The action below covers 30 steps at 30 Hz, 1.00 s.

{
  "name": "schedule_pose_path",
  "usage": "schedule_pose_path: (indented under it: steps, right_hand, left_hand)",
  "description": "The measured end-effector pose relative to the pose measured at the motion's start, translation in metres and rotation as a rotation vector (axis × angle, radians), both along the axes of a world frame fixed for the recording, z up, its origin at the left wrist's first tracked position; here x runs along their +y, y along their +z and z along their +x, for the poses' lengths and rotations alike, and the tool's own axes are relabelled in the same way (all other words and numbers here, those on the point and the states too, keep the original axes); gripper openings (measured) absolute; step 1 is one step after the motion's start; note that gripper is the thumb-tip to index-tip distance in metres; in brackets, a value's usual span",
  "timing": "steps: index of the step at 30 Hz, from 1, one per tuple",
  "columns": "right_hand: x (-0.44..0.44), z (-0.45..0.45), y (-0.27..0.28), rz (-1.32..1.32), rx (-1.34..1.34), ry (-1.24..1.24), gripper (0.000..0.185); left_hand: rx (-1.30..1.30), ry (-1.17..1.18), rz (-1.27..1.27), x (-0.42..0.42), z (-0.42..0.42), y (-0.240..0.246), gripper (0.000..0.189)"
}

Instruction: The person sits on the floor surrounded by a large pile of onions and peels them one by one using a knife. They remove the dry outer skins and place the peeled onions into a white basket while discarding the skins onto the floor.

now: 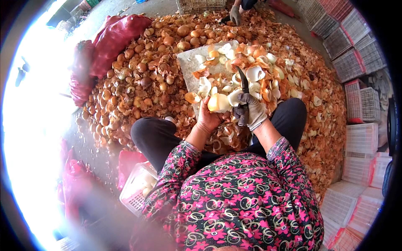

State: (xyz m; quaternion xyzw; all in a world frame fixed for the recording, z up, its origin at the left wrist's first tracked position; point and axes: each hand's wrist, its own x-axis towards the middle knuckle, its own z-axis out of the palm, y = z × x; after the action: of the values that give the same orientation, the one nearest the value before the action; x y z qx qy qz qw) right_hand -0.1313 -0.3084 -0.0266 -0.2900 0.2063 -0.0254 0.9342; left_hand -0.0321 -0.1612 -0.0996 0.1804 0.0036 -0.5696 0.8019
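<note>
My bare left hand holds a partly peeled onion, pale with some orange skin on its left side. In my gloved right hand is a knife with a dark, curved blade pointing away from me. A thick white onion layer lies between the knife hand and the onion, by the gloved thumb. Beyond both hands, a worn grey board bears onion peelings, with white layers and orange skins heaped over its right part.
Unpeeled onions and dry skins spread around the board. Red mesh sacks stand at upper left. A white basket with pale onions is beside my left side. Plastic crates line the right. A co-worker's gloved hand is at the top.
</note>
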Motion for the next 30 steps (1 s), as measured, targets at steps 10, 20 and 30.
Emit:
schedule_pose_path:
  steps: [10, 20, 30]
  right_hand:
    - [0.005, 0.004, 0.004, 0.065, -0.035, -0.073, 0.035]
    - [0.002, -0.008, -0.023, -0.441, 0.1, -0.082, 0.065]
    - [0.002, -0.007, -0.025, -1.199, 0.154, 0.085, 0.054]
  left_hand:
    - [-0.006, 0.122, 0.152, 0.005, 0.012, -0.001, 0.057]
    - [-0.197, 0.05, 0.309, -0.01, 0.015, -0.007, 0.051]
    - [-0.995, 0.254, 0.844, -0.01, 0.015, 0.007, 0.034]
